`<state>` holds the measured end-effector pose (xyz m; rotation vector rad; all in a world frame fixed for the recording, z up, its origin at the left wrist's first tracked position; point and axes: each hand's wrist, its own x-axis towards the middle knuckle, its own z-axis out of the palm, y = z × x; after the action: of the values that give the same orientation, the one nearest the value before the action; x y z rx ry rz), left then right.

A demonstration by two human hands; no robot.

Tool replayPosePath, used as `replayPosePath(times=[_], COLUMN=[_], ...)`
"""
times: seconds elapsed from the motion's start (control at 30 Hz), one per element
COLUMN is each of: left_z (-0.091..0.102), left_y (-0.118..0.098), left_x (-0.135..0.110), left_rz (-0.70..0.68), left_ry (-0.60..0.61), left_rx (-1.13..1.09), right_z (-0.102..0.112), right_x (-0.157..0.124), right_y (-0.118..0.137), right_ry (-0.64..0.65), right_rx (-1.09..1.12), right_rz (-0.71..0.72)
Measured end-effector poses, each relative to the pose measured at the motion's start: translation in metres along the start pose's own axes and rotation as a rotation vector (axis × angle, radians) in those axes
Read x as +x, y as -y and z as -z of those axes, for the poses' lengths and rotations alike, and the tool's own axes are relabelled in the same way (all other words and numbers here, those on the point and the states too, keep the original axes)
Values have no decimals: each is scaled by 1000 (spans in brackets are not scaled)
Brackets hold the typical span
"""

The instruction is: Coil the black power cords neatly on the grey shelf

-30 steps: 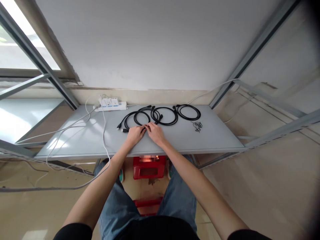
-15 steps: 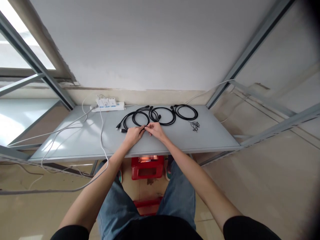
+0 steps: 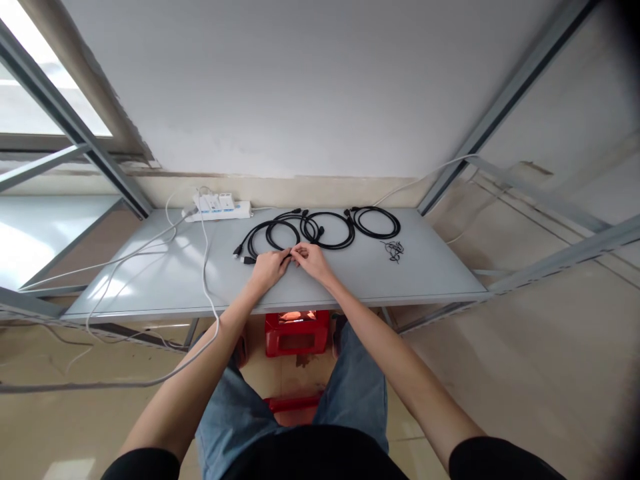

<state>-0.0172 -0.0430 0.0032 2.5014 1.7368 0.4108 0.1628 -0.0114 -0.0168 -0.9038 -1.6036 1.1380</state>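
Note:
My left hand (image 3: 270, 268) is closed on the near side of a coiled black cable (image 3: 283, 222) at the left of the row. The cable's plug ends (image 3: 247, 260) lie just left of that hand. Against the same stretch of cable, my right hand (image 3: 311, 260) pinches with thumb and forefinger, its fingertips touching those of the left. Whatever is between them is too small to name. Beyond the hands lie a second black cable coil (image 3: 345, 245) and, farther right, a third (image 3: 399, 227). A small tangle of thin black ties (image 3: 395, 251) rests to the right.
The grey metal shelf (image 3: 165, 287) has upright posts (image 3: 465, 153) on both sides and a wall behind. A white power strip (image 3: 220, 211) sits at the back left. Its white cord (image 3: 206, 267) hangs over the front edge across my left forearm. A red stool (image 3: 297, 341) stands underneath.
The view has shifted slightly, moving the shelf a little rightward in the picture. Both hands stay at the same spot on the cable, with only small finger movement.

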Motion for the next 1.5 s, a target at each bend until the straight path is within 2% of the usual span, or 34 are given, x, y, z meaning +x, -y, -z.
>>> replayPosePath(times=[0.2,0.5,1.0,1.3,1.5], left_z=[-3,-6,0,-1,-2], left_y=[3,4,-1,-1,0], left_x=[1,1,0,0,-1], left_rz=[-1,2,26,31,25], left_ry=[-4,-13,10,4,-3], left_rx=[-15,-37,-28,-20,-30], right_z=[6,7,3,-1,-1], right_x=[3,3,-2,-3,-5], right_y=[-2,-2,2,-3,-8], right_ry=[92,102,19,-106,-109], right_rx=[100,149,90,49,-144], right_rz=[-43,-80,-30,-76,56])
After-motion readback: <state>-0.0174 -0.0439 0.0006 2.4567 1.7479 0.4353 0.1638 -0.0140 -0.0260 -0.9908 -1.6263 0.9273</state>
